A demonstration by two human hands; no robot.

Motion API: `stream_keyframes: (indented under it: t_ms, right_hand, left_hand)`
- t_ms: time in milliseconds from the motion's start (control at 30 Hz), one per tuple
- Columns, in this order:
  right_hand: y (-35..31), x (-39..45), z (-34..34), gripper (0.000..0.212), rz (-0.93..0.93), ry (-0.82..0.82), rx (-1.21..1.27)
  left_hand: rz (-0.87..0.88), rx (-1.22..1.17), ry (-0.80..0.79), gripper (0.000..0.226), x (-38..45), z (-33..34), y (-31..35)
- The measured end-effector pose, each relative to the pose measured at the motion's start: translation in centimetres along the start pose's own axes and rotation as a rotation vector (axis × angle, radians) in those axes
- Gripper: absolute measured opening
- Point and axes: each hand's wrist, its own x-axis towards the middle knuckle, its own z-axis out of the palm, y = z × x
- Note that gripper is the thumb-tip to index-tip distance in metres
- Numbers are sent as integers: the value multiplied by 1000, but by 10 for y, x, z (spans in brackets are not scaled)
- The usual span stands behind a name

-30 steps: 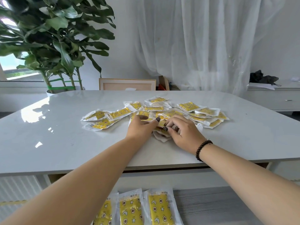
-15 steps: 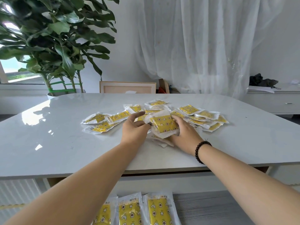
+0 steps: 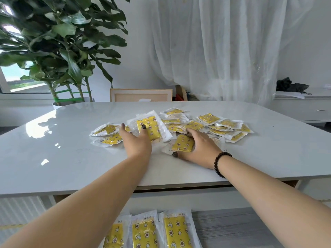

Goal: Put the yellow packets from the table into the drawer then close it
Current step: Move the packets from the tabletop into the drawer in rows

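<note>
Three yellow packets [image 3: 146, 231] are already laid in the open drawer [image 3: 232, 228]; many are left on the table [image 3: 53, 158], one gripped by each hand's fingers: left hand [image 3: 137, 142], right hand [image 3: 202, 149].

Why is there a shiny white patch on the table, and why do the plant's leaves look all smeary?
Head view: the patch is window light bouncing off the glossy table, at its left side; the plant leaves look smeared by blur, worst at the top left; the wide lens also bends the table's edges; the packets stay fairly sharp.
</note>
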Motion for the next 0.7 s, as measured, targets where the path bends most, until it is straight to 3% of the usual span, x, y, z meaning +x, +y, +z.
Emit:
stream_keyframes:
  t_ms: [133,267,367,433,567,700]
  right_hand:
    - [1,-4,0,60,-102,131,83]
    - [4,-1,0,27,-108,273,46]
    - [8,0,-4,24,-80,532,88]
    - [7,-2,-6,23,-214,665,144]
    - [3,-4,5,30,-573,433,94]
    - [1,-5,10,34,-537,233,112]
  left_hand:
    - [106,95,-68,70,-7,1,1]
    - [187,244,-155,29,-6,5,-2]
    - [170,379,-228,28,-10,7,1]
    - [160,407,-263,27,-11,8,2]
    - [82,301,-365,31,-9,9,1]
    - [-5,158,-467,50,-4,6,-1]
